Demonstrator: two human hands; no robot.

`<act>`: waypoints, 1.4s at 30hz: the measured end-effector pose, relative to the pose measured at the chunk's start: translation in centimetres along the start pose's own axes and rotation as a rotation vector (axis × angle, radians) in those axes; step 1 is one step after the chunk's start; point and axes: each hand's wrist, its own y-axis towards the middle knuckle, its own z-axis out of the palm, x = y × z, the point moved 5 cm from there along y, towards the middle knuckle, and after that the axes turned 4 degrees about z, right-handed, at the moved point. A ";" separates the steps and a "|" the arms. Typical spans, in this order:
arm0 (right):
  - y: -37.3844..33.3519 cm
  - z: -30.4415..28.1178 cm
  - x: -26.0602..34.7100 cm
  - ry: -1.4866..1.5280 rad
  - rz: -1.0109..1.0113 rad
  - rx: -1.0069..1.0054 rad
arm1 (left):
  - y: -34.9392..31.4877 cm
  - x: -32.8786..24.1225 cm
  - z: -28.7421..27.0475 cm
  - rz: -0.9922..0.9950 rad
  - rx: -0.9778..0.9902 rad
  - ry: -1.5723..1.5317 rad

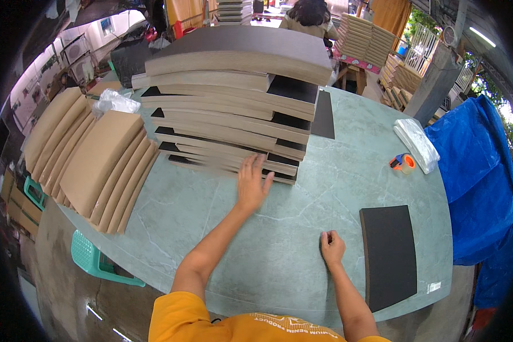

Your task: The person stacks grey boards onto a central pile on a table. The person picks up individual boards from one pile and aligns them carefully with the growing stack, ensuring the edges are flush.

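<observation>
A tall stack of black-topped board sheets (239,45) stands at the far middle of the table, its layers offset crosswise. My left hand (253,183) reaches the stack's low front edge with its fingers stretched and spread, touching the lowest layers. My right hand (332,249) is curled at the table's middle right, fingers pressed together; whatever may be in them is too small to make out. To its right lies a separate black block of sheets (389,253), apart from the hand.
Brown paper-wrapped bundles (102,165) lean in rows on the left of the green marbled table (302,211). A tape roll (404,163) and folded clear plastic (417,145) lie at the right, beside a blue tarp (476,176). A green stool (94,256) stands lower left; another person (309,17) sits beyond.
</observation>
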 end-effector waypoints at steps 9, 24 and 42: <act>-0.1 -0.4 0.3 0.007 -0.016 -0.017 | 1.5 -3.3 -0.2 0.161 -0.061 0.038; 0.0 -0.1 -0.1 0.007 -0.003 -0.009 | 6.5 -4.6 -2.7 0.257 -0.181 0.090; -0.5 -0.6 0.3 0.067 -0.008 -0.005 | 12.0 -5.8 -8.4 0.242 -0.331 0.132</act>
